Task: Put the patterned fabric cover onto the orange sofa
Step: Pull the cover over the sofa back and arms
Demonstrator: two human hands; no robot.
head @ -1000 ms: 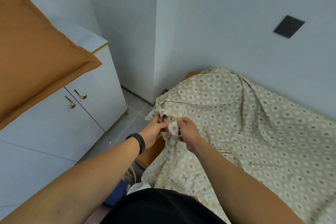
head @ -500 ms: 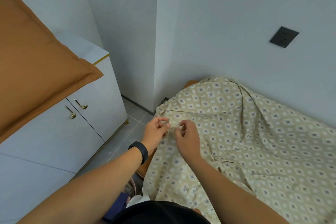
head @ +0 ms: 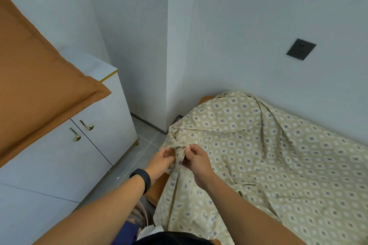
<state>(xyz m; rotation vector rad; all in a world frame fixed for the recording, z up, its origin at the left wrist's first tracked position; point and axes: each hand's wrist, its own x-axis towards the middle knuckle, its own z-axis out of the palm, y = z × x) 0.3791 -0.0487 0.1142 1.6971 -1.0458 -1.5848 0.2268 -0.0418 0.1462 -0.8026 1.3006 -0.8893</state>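
No readable text, labels, brands or numbers anywhere in view.

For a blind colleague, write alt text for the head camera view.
Both hands, left hand and right hand, pinch a bunched corner of the patterned fabric cover draped over the orange sofa, beside a white cabinet.

Matt, creased woven cloth forms the patterned cover (head: 268, 155). A smooth matt orange cushion (head: 35, 77) lies on a glossy white cabinet (head: 59, 165) with shiny brass-coloured metal handles (head: 86, 124). Floor tiles (head: 127, 167) look smooth, slightly reflective.
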